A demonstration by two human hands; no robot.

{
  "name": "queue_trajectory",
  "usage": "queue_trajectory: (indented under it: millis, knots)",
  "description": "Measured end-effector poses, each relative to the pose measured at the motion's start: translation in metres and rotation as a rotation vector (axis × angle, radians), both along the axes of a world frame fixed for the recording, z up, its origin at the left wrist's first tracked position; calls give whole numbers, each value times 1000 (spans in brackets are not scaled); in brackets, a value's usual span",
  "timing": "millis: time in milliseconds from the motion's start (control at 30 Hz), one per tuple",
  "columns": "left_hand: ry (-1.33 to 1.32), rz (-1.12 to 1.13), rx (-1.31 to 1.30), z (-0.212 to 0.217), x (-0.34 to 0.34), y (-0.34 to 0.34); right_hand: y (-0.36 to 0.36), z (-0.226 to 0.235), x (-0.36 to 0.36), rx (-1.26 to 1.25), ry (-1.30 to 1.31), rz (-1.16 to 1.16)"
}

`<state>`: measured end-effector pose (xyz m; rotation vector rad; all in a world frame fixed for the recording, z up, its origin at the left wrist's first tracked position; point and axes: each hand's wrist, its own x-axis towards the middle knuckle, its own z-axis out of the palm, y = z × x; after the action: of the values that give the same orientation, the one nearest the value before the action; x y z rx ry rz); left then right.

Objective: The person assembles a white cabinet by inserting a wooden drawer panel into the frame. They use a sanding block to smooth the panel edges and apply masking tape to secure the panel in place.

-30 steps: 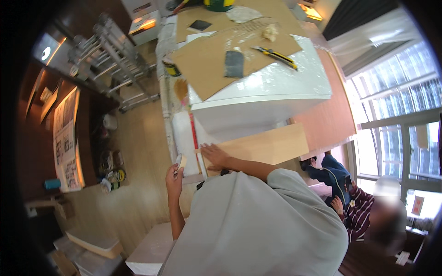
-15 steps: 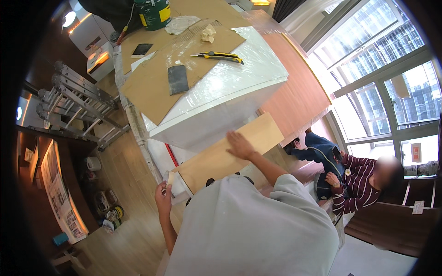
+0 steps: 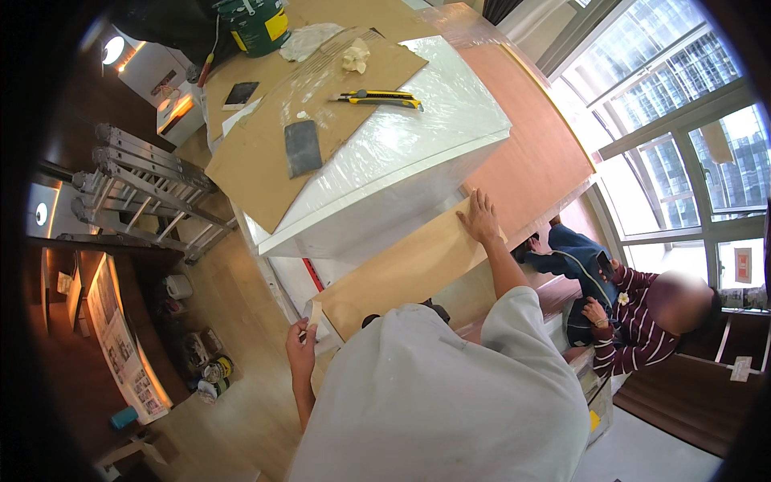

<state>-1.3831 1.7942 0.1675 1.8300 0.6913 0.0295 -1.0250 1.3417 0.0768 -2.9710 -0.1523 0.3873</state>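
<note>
Left of windows (image 3: 665, 186), board (image 3: 397, 269) beside worktop (image 3: 438, 92)

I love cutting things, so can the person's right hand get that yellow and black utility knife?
Probably yes, with a stretch: the right hand rests on the pale wooden board, and nothing covers the yellow and black utility knife; only the edge of the white, plastic-wrapped box lies between.

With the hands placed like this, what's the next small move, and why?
Perhaps ease the pale strip in the left hand toward the left end of the wooden board: the strip sits close to that end, though contact is unclear, and the right hand rests near the board's other end, where it could steady it.
</note>
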Motion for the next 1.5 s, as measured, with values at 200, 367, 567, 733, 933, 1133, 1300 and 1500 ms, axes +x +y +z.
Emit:
queue_trajectory:
  millis: [200, 367, 567, 733, 933, 1133, 1300, 1500]
  knots:
    - [-15, -51, -4, 2, 15, 3, 37, -16, -6, 22, -71, -198]
    - [-38, -117, -54, 9, 42, -3, 71, -19, -53, 29, -97, -105]
    - [-56, -214, -172, 16, 76, -22, 120, 16, -115, 225, 137, 62]
    - [-73, -339, -213, 30, 97, -45, 161, 76, -143, 1114, 690, -126]
    - [-80, -350, -296, 44, 104, -56, 189, 120, -156, 1289, 617, -98]
    - [-82, -326, -280, 41, 98, -52, 196, 130, -156, 1291, 539, -68]
    - [-68, -293, -276, 34, 95, -51, 200, 131, -156, 1189, 474, 35]
    - [-86, -325, -238, 24, 91, -53, 201, 129, -157, 1195, 427, 21]
